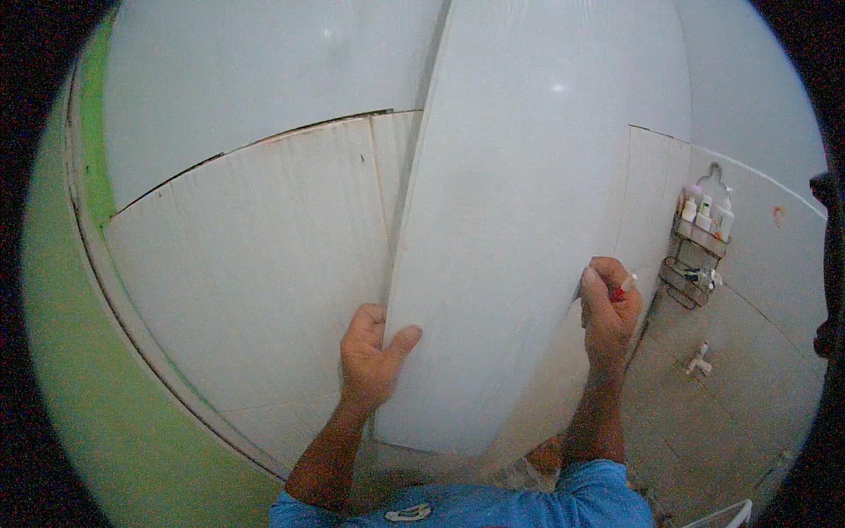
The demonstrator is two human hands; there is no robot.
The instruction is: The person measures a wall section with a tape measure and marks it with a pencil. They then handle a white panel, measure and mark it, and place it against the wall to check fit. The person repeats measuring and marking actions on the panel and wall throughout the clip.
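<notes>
A long, flat white panel (515,229) stands tall in front of me, tilted slightly, its top running out of the picture. My left hand (374,356) grips its left edge low down, thumb on the front face and fingers behind. By the right edge, my right hand (607,308) is closed around a small red-and-white handled tool (627,287); its exact kind is unclear. The thumb of that hand lies at or very close to the panel's edge, and I cannot tell whether it touches.
White tiled wall (264,264) lies behind the panel, with a green strip (95,132) at far left. On the right wall hang a wire rack (700,236) holding several bottles and, below it, a white tap (700,361). A curved white rim (735,515) shows at lower right.
</notes>
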